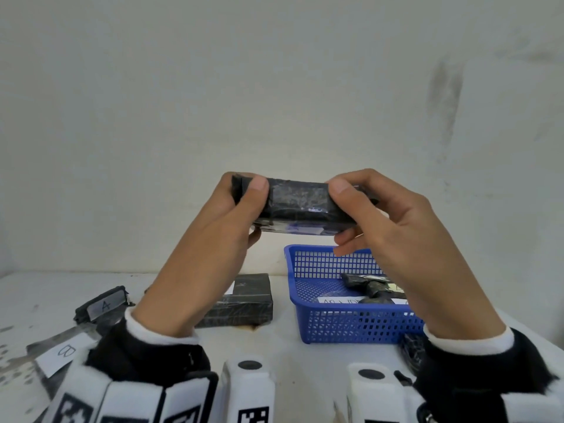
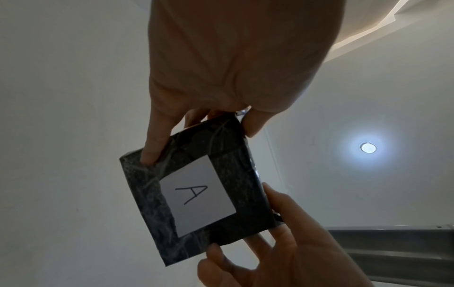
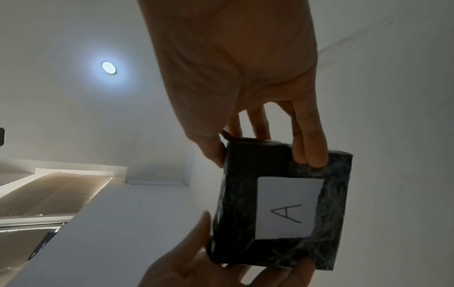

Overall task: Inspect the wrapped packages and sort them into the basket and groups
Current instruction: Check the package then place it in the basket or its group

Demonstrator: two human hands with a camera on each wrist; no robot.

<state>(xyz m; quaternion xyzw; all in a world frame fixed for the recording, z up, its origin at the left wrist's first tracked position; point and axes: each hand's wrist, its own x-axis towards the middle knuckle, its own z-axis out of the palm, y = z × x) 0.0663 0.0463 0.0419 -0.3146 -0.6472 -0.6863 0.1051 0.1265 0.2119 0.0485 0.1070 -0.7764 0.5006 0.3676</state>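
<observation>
Both hands hold one black wrapped package (image 1: 297,203) up in the air above the table. My left hand (image 1: 256,209) grips its left end, thumb on the near side and fingers underneath. My right hand (image 1: 341,213) grips its right end in the same way. The package's underside carries a white label (image 2: 196,196) with a handwritten "A", which also shows in the right wrist view (image 3: 287,207). A blue mesh basket (image 1: 351,325) stands on the table below and to the right, with a dark wrapped package (image 1: 369,285) and white labels inside.
On the white table (image 1: 274,346) a black package (image 1: 244,300) lies left of the basket. Further left lie a package labelled "A" (image 1: 100,305) and one labelled "B" (image 1: 61,352). Another dark package (image 1: 412,349) sits by the basket's right front corner. A wall rises behind.
</observation>
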